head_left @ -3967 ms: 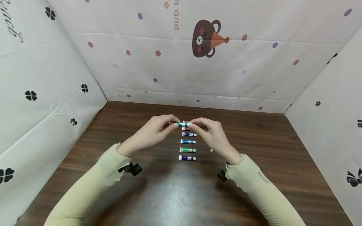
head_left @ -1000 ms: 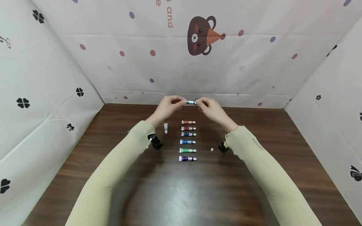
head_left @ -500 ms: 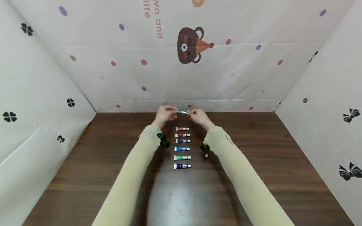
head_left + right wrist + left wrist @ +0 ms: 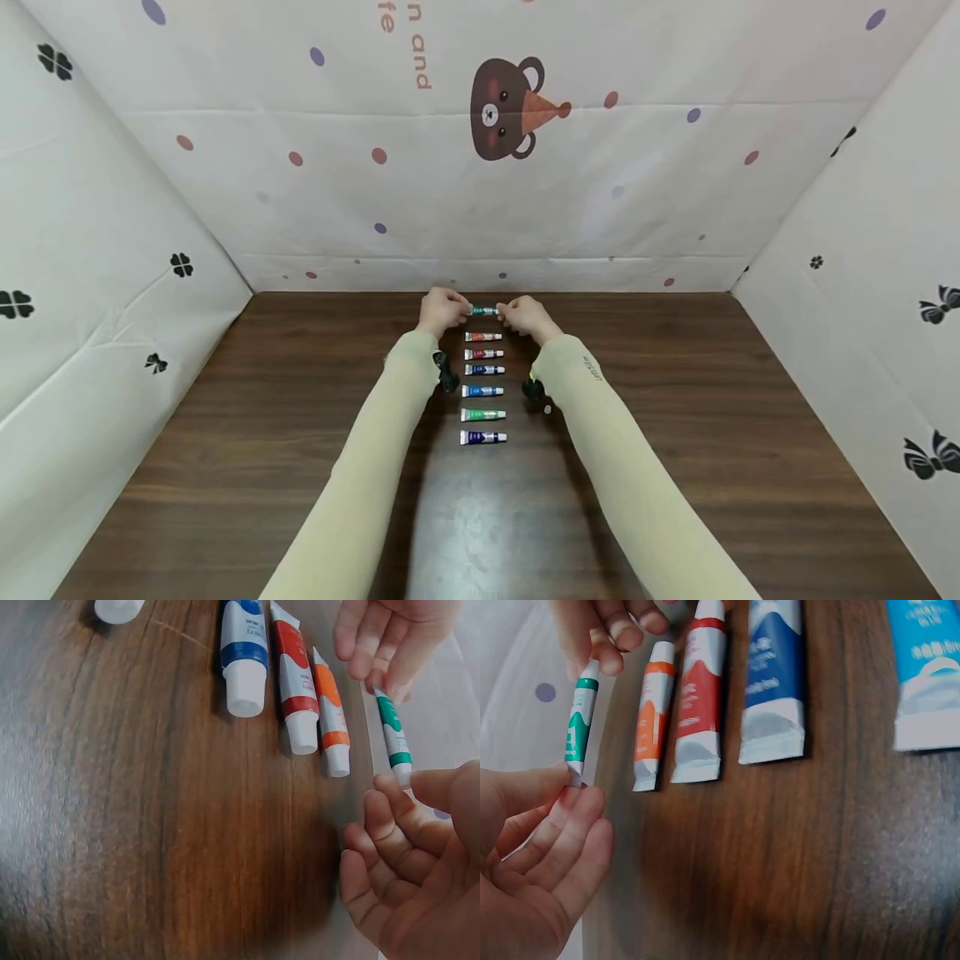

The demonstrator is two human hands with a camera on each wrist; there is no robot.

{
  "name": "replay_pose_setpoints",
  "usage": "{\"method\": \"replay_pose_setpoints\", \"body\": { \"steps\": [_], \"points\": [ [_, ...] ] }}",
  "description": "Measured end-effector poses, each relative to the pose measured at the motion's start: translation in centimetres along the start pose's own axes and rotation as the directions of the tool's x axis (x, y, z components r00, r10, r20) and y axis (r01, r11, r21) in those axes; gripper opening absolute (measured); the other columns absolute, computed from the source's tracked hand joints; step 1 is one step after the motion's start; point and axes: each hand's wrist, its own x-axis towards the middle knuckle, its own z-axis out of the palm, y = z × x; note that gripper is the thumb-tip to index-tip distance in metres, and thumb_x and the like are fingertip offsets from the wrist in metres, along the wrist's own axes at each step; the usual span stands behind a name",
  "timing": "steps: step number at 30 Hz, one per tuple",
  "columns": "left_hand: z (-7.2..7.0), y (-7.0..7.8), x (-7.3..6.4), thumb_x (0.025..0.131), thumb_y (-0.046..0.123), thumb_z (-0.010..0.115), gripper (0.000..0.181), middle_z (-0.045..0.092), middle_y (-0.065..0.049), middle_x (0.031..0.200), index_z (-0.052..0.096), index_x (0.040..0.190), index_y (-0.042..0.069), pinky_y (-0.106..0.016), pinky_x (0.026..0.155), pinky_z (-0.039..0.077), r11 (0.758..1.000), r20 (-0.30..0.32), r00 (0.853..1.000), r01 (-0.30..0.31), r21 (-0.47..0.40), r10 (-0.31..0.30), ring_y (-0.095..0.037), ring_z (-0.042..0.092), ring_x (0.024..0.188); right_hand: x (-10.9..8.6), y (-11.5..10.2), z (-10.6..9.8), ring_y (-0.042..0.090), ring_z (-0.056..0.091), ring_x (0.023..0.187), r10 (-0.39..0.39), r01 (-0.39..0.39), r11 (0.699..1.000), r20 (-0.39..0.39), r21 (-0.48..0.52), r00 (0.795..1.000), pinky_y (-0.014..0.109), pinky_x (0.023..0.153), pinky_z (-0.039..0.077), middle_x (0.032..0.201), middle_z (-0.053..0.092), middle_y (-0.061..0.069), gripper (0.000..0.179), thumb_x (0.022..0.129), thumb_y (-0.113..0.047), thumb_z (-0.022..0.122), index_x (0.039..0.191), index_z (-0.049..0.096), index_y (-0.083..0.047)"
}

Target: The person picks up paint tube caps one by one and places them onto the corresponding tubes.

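Note:
My left hand [image 4: 442, 312] pinches the flat end of a dark green paint tube [image 4: 483, 311] between thumb and fingers. At its other end, the white cap is pinched by my right hand [image 4: 527, 317]. The tube lies crosswise between both hands, close beyond an orange paint tube [image 4: 483, 337]. Nearer me in the same column are a red tube [image 4: 483, 354], a dark blue tube [image 4: 484, 369], a lighter blue tube [image 4: 483, 391], a light green tube [image 4: 483, 414] and a violet tube [image 4: 483, 437]. Their caps all point right.
A small white cap [image 4: 547, 409] lies on the brown wooden table [image 4: 675, 467] beside my right sleeve. Printed white cloth [image 4: 315, 200] walls off the back and both sides, with its back sheet just beyond my hands.
Both hands have carried the dark green tube away from me, then lowered it beyond the orange one. A small white tube, visible left of the column a second ago, is now hidden by my left arm.

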Motion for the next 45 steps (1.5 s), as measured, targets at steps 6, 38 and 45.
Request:
{"method": "replay_pose_setpoints", "body": {
  "steps": [6,38,45],
  "points": [
    [0.4,-0.7,-0.2,0.099,0.011,0.065,0.016,0.071,-0.017,0.107,0.075,0.1,-0.002,-0.042,0.081,0.054,0.996,0.0,1.0,0.011,0.084,-0.011,-0.03,0.067,0.09,-0.3,0.2,0.7,0.024,0.053,0.081,0.016,-0.015,0.998,0.019,-0.064,1.0,0.039,0.079,0.046,0.099,0.063,0.012,0.041,0.109,-0.034,0.044,0.105,0.07,-0.003],
    [0.2,-0.9,0.1,0.099,0.008,0.064,0.015,0.07,-0.016,0.105,0.075,0.1,-0.001,-0.04,0.083,0.054,0.983,0.03,1.0,-0.009,0.183,0.004,-0.028,0.067,0.092,1.0,-0.2,0.4,0.016,0.032,0.052,0.094,-0.078,0.986,0.103,-0.148,0.99,0.038,0.068,0.039,0.056,0.035,0.0,0.052,0.11,-0.032,0.04,0.062,0.04,-0.013],
    [-1.9,-0.4,0.5,0.1,0.01,0.064,0.016,0.066,-0.018,0.114,0.072,0.105,-0.003,-0.042,0.086,0.054,0.984,0.105,0.993,-0.066,0.167,0.049,-0.029,0.067,0.092,0.0,-0.4,-0.9,0.024,0.054,0.075,0.023,-0.011,0.994,0.109,-0.111,0.994,0.039,0.079,0.05,0.085,0.057,0.01,0.041,0.11,-0.029,0.041,0.08,0.054,-0.005]
  ]
}}
